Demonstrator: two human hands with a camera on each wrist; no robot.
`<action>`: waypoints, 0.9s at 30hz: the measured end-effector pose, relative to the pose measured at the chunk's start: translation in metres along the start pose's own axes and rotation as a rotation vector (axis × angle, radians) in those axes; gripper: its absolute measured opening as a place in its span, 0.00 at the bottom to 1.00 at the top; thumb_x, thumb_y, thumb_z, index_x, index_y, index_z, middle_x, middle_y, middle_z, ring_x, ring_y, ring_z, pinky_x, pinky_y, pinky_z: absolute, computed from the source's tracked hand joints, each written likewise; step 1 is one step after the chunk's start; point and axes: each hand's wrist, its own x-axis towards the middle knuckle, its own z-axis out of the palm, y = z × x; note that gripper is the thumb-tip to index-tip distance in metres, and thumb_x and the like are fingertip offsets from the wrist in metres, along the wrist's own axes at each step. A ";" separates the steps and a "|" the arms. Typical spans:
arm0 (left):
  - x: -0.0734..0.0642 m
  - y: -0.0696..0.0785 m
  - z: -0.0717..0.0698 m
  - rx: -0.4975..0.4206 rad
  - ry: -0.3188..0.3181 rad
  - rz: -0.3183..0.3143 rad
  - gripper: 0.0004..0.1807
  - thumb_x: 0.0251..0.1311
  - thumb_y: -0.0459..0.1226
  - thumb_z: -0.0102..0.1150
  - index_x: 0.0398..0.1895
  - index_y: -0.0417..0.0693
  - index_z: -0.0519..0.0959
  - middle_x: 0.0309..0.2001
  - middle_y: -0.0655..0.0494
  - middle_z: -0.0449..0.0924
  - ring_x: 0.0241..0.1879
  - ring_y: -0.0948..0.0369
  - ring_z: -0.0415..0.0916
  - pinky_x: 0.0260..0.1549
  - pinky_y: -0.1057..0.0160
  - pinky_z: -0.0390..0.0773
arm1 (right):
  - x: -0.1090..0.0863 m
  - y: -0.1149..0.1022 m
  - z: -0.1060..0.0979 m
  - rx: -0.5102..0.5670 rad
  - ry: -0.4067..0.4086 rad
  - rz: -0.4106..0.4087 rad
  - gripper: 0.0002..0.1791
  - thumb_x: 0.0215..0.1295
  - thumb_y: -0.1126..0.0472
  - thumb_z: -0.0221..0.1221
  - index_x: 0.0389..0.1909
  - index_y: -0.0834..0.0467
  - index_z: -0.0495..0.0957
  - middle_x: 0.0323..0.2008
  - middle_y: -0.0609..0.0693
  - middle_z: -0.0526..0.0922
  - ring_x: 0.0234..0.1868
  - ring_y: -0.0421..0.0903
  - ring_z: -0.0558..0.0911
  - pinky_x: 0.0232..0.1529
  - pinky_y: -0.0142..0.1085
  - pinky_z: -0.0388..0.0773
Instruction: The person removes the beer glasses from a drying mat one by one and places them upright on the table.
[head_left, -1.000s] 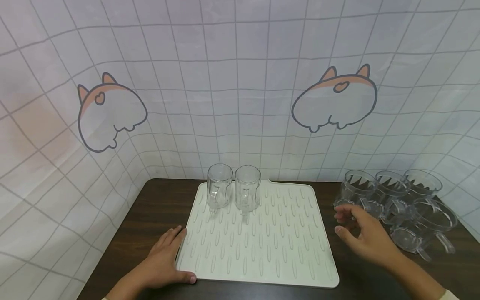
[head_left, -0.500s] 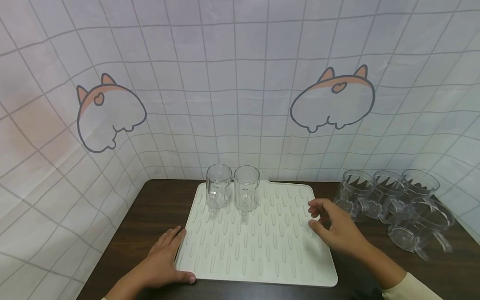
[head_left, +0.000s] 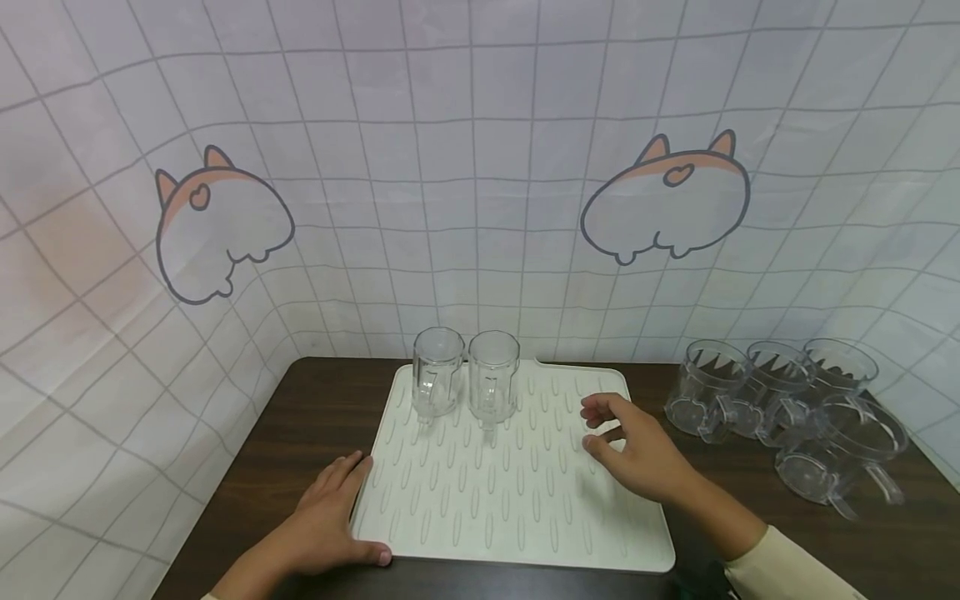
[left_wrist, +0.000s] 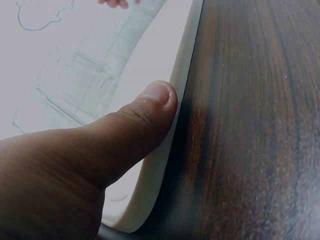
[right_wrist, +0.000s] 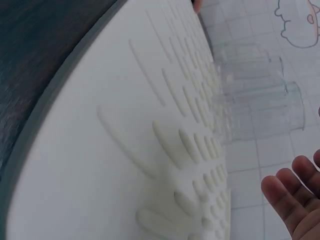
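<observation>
A pale, ribbed drying mat (head_left: pixel 517 500) lies on the dark table. Two clear mugs (head_left: pixel 437 375) stand side by side at its back left, handles toward the front. My left hand (head_left: pixel 326 521) rests at the mat's front left corner, fingers along the left side and thumb at the front edge. In the left wrist view the thumb (left_wrist: pixel 135 122) lies across the mat's rim. Over the right part of the mat hovers my right hand (head_left: pixel 637 446), fingers loosely bent and nothing in them. The right wrist view shows its fingertips (right_wrist: pixel 275 190) apart from the mat.
Several more clear mugs (head_left: pixel 840 450) are grouped on the table (head_left: pixel 757 517) to the right of the mat, one in front of the others. A white gridded curtain (head_left: pixel 487 167) with cartoon animal drawings hangs behind and at both sides.
My right hand has moved left from beside the grouped mugs to above the mat's right part. The left hand and the mugs stay where they were.
</observation>
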 end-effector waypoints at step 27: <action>0.000 0.000 0.000 -0.007 -0.015 -0.008 0.76 0.30 0.72 0.77 0.78 0.35 0.57 0.76 0.33 0.54 0.74 0.32 0.49 0.64 0.27 0.56 | 0.026 -0.020 0.044 0.129 -0.090 0.079 0.21 0.70 0.64 0.62 0.62 0.58 0.73 0.53 0.55 0.81 0.52 0.46 0.81 0.52 0.42 0.80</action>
